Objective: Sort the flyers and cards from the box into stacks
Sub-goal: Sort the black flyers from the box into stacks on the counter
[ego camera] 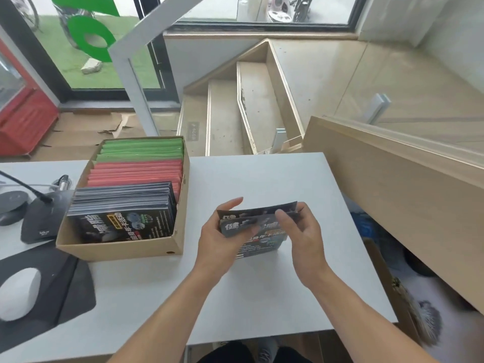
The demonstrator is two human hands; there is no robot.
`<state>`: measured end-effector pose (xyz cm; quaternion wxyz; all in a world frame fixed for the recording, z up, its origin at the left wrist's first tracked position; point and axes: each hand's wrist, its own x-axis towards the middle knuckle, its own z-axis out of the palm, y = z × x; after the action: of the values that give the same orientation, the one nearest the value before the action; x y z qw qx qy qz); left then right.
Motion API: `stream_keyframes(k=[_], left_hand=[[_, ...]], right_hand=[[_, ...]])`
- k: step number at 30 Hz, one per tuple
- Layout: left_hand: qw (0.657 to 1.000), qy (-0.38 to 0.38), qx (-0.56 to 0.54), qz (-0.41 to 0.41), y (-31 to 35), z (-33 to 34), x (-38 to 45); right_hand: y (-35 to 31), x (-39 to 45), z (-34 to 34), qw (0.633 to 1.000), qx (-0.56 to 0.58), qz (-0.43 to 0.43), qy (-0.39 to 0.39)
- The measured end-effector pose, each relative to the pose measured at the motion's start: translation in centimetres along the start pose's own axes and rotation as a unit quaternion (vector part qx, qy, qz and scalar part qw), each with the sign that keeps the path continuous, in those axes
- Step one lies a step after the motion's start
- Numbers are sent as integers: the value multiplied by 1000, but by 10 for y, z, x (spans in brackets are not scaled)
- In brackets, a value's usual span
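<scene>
Both hands hold a small bundle of dark printed flyers (258,231) above the white worktop (262,179): left hand (220,239) grip cradles it, right hand (301,231) grip pinches its far edge, right of the brown cardboard box (120,248).

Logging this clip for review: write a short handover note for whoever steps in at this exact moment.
Left hand and right hand both grip a small bundle of dark flyers above the white table.
The cardboard box still holds dark flyers in front, red cards in the middle, green cards at the back.
Done: one bundle taken out. No stack on the table yet.
Left: everything in the box.
</scene>
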<state>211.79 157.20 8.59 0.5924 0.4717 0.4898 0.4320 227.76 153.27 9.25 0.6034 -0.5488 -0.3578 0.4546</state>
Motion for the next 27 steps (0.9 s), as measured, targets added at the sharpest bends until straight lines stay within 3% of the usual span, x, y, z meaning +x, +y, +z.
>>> stream_keyframes(k=[4,10,19,27], left_hand=[[1000,-4,3,-1,2,2,-2],[999,-26,27,16,1,-3,1],[999,-44,-10,8,-6,0,0],[1000,-23,-13,-11,-5,10,7]], right_hand=[[-6,3,8,995,24,29,91],[-5,2,14,993,7,5,118],[4,-5,18,995,-39,3,90],[2,1,-1,1000,-11,18,5]])
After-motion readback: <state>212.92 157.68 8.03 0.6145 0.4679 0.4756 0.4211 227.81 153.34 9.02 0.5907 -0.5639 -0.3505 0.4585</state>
